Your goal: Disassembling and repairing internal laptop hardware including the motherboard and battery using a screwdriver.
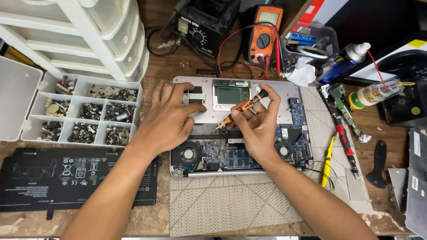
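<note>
An opened laptop [267, 91] lies bottom-up on a beige mat [231, 200], with its blue circuit board [235, 155] and two round fans exposed. My right hand [258, 129] pinches an orange and black precision screwdriver [244, 106], tip angled down at the dark strip near the board's upper edge. My left hand [171, 118] rests flat on the silver inner shell, fingers spread over its left part beside a grey flat cable. The touchpad's green board [231, 94] shows between the two hands.
A flat black battery pack [75, 175] lies at the left. Behind it sits a white compartment tray [89, 115] of screws and white drawers. At the back stand a soldering station [202, 26] and an orange multimeter [265, 38]. Screwdrivers, a yellow tool [328, 160] and spray can [344, 62] lie right.
</note>
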